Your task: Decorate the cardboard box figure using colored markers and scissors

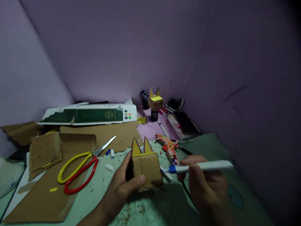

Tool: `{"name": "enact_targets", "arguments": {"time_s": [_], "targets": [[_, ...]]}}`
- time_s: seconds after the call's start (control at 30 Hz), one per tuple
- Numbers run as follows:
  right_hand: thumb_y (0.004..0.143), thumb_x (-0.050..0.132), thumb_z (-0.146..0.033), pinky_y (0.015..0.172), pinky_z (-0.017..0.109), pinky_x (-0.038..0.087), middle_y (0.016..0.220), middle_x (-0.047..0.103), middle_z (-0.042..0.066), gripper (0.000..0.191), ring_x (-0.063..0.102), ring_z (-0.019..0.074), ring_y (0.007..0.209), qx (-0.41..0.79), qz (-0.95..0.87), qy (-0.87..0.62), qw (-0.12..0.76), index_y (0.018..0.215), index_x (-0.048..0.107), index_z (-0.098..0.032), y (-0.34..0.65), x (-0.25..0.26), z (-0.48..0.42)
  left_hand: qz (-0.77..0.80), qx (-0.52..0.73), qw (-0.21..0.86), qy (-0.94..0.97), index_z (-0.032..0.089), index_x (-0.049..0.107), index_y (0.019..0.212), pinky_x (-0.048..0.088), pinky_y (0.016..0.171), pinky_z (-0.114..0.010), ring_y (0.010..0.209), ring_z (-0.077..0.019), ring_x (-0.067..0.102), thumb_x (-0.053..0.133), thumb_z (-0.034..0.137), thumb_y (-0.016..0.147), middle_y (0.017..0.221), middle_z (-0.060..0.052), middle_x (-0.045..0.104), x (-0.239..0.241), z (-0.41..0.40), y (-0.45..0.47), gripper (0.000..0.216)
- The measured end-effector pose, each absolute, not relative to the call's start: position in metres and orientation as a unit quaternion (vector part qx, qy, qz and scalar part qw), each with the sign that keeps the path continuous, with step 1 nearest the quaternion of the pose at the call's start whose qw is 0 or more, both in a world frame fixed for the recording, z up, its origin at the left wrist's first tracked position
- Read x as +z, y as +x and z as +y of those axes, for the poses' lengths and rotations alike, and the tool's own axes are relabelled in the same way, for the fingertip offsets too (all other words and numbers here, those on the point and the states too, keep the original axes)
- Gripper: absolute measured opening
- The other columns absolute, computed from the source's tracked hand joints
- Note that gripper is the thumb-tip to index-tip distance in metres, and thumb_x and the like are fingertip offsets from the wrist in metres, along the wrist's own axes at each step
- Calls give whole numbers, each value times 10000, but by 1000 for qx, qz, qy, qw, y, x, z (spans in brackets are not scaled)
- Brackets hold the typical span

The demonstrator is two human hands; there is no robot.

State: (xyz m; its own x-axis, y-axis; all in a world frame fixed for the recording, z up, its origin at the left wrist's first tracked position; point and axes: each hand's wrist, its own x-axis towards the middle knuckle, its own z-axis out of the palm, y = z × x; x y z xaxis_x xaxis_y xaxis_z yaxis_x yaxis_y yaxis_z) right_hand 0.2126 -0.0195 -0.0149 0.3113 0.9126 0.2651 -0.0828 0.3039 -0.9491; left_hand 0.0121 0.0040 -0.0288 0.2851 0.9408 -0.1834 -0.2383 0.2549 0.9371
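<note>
1. Two hands are sharing the work in the head view: the left hand [122, 186] is grasping an eared cardboard box [148, 169], its thumb lying across the face and its fingers mostly hiding behind.
2. The right hand [207, 185] is pinching a white marker [209, 165], which is pointing its blue tip at the box's edge, between the two hands; whether the tip is touching, I cannot tell.
3. Just beyond the right hand, a patterned figure [168, 146] is lying on the green cloth [98, 201]. Left of the left hand, scissors [94, 153] are resting with their points facing away.
4. Since only the left hand is visibly steadying the box, a sideways push from the marker could be twisting it, causing a stray line.
5. Too firm a thumb could be denting the cardboard; a marker slip could be staining the left hand or the cloth.
</note>
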Motion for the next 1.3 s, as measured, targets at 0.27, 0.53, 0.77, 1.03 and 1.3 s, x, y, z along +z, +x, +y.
{"name": "enact_targets", "arguments": {"time_s": [0.27,0.53,0.77,1.03,1.3], "targets": [[852,752,-416,517,263,449,609,641,-24,179,584,158,549,295,-505,-434,686,828,669,-260,201,-8,-6,410,419,669,457,202,457,1386,460,1025,-428,1241,-361,577,769,353,722,1342,-97,651,-29,6,9,749],[958,631,-354,417,190,376,579,586,-55,189,500,100,466,248,-515,-430,699,822,640,-223,206,-33,-15,403,412,669,469,225,483,1335,486,949,-375,1181,-320,602,767,341,729,1301,-73,657,-28,6,9,679],[979,590,-273,426,204,363,643,543,-48,121,465,99,492,200,-585,-395,679,873,624,-225,198,-37,-17,395,415,676,464,223,495,1342,468,980,-368,1182,-312,604,789,309,697,1284,-64,673,-28,4,8,714],[972,560,-222,462,215,405,659,543,-47,105,506,111,517,148,-612,-440,641,877,598,-241,202,-42,-14,384,422,686,453,235,526,1319,501,924,-349,1134,-301,635,805,298,674,1230,-54,695,-27,6,10,705],[960,566,-178,437,236,395,630,557,-55,87,522,125,471,136,-655,-447,594,919,573,-255,208,-45,-16,391,418,685,450,235,515,1323,506,923,-346,1127,-300,635,808,300,675,1224,-51,696,-28,5,10,714]]}}
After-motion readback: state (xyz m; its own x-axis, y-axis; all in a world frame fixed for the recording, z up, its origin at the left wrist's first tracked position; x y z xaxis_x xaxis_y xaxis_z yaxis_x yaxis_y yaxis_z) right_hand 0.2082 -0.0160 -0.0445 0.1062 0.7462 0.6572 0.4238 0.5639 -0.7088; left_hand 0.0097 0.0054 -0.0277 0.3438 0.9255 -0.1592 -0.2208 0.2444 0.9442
